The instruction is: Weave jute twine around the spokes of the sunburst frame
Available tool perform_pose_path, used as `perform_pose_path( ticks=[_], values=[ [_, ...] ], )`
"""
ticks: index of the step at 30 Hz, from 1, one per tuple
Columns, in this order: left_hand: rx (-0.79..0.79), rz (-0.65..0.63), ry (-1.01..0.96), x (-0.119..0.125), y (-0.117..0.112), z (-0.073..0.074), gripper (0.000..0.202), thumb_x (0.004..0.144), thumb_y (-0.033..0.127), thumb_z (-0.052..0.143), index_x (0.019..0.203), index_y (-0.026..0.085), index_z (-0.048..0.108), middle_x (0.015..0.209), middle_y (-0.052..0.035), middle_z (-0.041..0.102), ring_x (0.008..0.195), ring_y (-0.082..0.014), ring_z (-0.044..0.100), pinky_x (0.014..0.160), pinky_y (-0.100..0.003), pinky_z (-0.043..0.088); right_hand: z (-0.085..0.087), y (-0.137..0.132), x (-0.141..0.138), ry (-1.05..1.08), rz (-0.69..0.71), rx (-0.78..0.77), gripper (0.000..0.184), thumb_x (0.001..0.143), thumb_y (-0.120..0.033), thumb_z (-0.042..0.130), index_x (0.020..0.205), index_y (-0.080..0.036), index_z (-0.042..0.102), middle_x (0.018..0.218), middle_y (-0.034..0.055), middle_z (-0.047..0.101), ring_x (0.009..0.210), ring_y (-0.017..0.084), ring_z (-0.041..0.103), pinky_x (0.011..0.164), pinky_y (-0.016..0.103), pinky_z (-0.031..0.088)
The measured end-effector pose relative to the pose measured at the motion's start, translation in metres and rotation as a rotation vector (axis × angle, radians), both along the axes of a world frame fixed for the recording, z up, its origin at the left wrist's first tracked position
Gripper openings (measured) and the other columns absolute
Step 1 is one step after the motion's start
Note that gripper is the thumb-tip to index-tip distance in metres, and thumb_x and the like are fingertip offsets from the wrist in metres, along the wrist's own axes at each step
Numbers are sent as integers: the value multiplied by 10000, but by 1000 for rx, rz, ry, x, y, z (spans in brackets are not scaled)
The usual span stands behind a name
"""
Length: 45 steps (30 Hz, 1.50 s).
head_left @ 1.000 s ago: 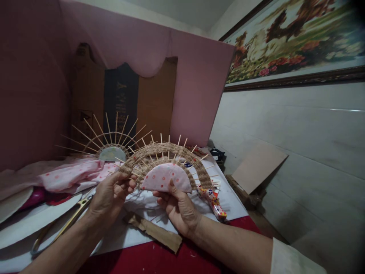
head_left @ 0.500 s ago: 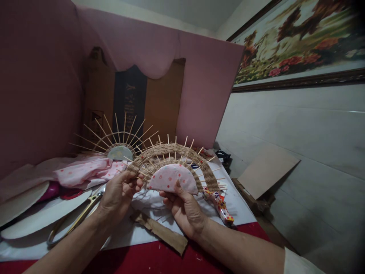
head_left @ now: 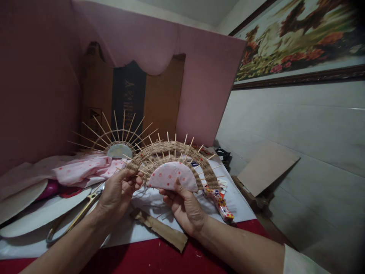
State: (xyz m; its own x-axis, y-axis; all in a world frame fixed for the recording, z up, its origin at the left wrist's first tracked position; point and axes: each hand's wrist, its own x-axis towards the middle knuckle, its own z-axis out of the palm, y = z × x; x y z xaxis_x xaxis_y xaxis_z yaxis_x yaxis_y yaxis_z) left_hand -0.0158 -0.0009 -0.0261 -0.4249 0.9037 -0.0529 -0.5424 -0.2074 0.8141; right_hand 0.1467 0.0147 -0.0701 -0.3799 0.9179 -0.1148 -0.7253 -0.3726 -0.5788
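I hold a half-round woven fan piece (head_left: 173, 150) upright over the table: brown cord woven in an arch around thin wooden sticks, with a pink dotted fabric half-disc (head_left: 171, 177) at its centre. My right hand (head_left: 184, 207) grips the fabric half-disc from below, thumb on its front. My left hand (head_left: 118, 192) pinches the cord and sticks at the arch's left end. Loose cord hangs beneath the piece.
A second stick-rayed half-disc (head_left: 119, 150) stands behind, beside crumpled pink fabric (head_left: 82, 171). Gold scissors (head_left: 74, 219), a cardboard strip (head_left: 162, 230), a patterned tube (head_left: 221, 203), white paper (head_left: 134, 228) and a red cloth (head_left: 148, 260) lie on the table. Pink boards and a tiled wall enclose it.
The view has shifted slightly. Both hands keep the same grip on the woven piece, with the left fingers still working at the arch's left end.
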Motion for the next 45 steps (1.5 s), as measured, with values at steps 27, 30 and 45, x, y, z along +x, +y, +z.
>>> perform_pose_path(
  ticks=[27, 30, 45],
  values=[
    [29, -39, 16, -2, 0, -4, 145, 675, 16, 501, 595, 91, 594, 580, -56, 616, 434, -96, 544, 398, -168, 456, -1, 0, 0, 5, 5, 4, 408, 578, -368, 834, 818, -115, 621, 747, 61, 717, 668, 155, 677, 575, 205, 508],
    [28, -41, 19, -2, 0, -4, 138, 666, 13, 498, 601, 84, 598, 586, -61, 615, 434, -98, 543, 401, -172, 460, -2, -1, 0, 1, 8, 11, 393, 591, -365, 827, 814, -116, 621, 758, 64, 718, 676, 154, 677, 580, 205, 506],
    [30, -34, 16, 0, -2, -3, 146, 671, 19, 501, 605, 103, 600, 573, -46, 619, 442, -93, 546, 417, -172, 476, -1, -2, 0, -4, -6, 12, 374, 588, -292, 838, 840, -107, 632, 751, 62, 714, 659, 147, 672, 577, 205, 513]
  ],
)
